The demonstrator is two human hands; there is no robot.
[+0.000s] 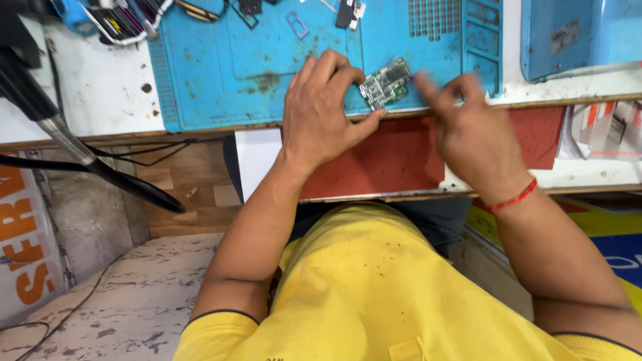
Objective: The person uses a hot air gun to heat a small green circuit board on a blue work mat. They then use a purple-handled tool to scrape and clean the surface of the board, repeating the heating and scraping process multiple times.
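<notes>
A small green circuit board [386, 83] lies at the near edge of the blue work mat [227, 73]. My left hand [324, 110] pinches the board's left end between thumb and fingers. Just right of the board, my right hand [471, 130] is blurred, its index finger stretched toward the board's right edge. A red thread circles that wrist. Whether the right fingers hold a tool is unclear.
A bundle of small tools [127, 20] and loose parts [348, 12] lie at the mat's far side. A blue box [575, 33] stands at the right. A red drawer surface [394, 157] sits below the bench edge. A black flexible arm [73, 147] crosses the left.
</notes>
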